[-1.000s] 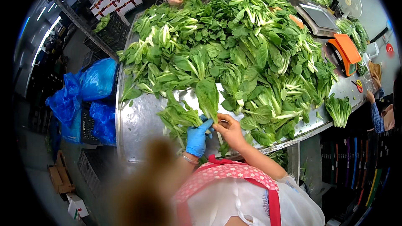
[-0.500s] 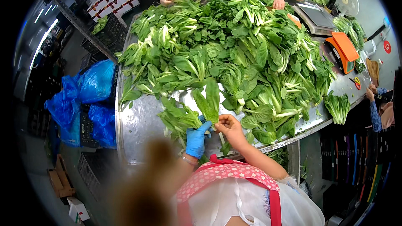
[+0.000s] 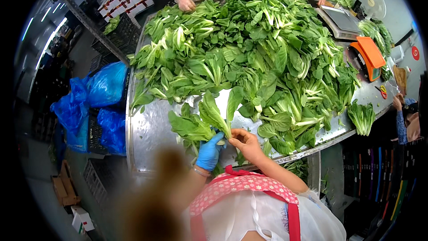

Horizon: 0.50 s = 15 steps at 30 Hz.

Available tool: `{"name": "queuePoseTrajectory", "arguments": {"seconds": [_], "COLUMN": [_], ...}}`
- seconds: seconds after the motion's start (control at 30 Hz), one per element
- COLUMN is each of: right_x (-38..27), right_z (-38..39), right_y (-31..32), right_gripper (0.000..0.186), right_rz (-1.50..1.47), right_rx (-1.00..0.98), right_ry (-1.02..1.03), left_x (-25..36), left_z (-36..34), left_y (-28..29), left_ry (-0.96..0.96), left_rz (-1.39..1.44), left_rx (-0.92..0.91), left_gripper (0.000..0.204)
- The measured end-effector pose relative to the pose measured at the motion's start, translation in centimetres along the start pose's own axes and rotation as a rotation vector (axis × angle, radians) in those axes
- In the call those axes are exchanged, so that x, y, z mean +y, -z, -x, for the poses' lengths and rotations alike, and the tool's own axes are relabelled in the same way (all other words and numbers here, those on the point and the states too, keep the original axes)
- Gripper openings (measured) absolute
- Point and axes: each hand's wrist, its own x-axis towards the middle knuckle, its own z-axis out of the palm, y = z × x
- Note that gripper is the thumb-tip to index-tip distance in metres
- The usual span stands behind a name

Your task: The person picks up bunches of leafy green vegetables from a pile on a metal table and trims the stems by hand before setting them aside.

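Note:
My left hand (image 3: 208, 152), in a blue glove, is closed around the base of a bunch of leafy greens (image 3: 191, 127) near the front edge of the metal table (image 3: 150, 127). Bare fingers of my right hand (image 3: 248, 145) pinch at the stem end of an upright leaf (image 3: 233, 101), right beside the gloved fingertips. Another broad leaf (image 3: 211, 110) stands between this leaf and the bunch. Beyond both hands lies a large pile of leafy greens (image 3: 249, 49) with pale stems.
Two co-workers stand across the table, one with a gloved hand (image 3: 185, 3) at the pile's edge. At right are an orange scale (image 3: 369, 57), a flat scale (image 3: 340, 19), scissors (image 3: 382, 91) and a separate greens bunch (image 3: 361, 117). Blue plastic bags (image 3: 107, 85) sit left.
The leaf at my right hand has spread apart from the one beside it. The far-right co-worker's hand has drawn back from the pile. The whole view has shifted slightly.

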Motion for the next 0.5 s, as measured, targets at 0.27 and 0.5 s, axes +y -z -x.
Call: {"name": "queuePoseTrajectory", "arguments": {"seconds": [0.27,0.5], "right_x": [-1.2,-1.5], "right_z": [-0.3,-0.3], "right_y": [-0.4,-0.7], "right_gripper": [0.023,0.027], "right_rz": [0.190,0.298], "right_rx": [0.076,-0.008], "right_ry": [0.071,0.100], "left_x": [-0.3,0.3], "left_z": [1.3,1.4], "left_y": [-1.1,-0.8], "left_ry": [0.016,0.038], "left_rz": [0.087,0.037], "left_rx": [-0.090,-0.048], "left_gripper": [0.027,0.032]}}
